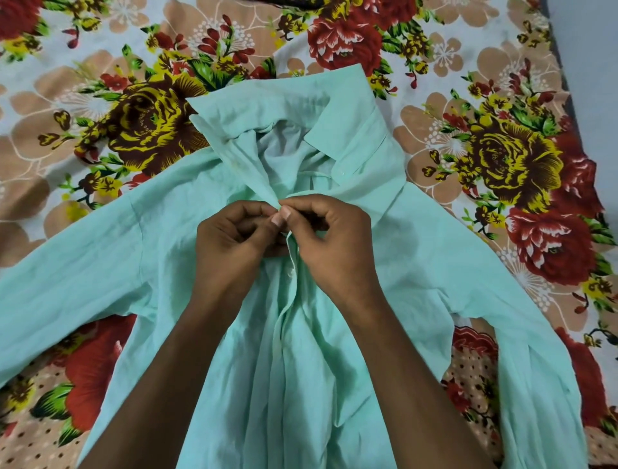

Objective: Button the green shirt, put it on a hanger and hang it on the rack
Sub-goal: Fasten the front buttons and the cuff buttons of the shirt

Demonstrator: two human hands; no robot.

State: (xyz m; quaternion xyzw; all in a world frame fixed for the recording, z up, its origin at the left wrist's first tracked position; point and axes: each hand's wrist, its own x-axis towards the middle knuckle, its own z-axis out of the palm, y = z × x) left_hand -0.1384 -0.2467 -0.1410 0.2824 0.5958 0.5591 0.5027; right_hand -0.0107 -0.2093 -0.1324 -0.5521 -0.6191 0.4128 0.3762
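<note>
A pale green shirt (418, 267) lies front up on a flowered bedsheet, its collar (347, 110) spread open at the far end and both sleeves stretched out to the sides. My left hand (230, 241) and my right hand (334, 244) meet at the upper chest, fingertips pinching the two edges of the front placket together just below the collar. A small white button (290, 271) shows on the placket right under my hands. Another button (341, 171) sits on the collar stand. Whatever my fingertips hold between them is hidden. No hanger or rack is in view.
The flowered bedsheet (133, 117) covers the whole surface around the shirt. The bed's right edge (575, 100) runs along the far right, with a plain grey surface (595, 50) beyond it. A dark item (301, 2) peeks in at the top edge.
</note>
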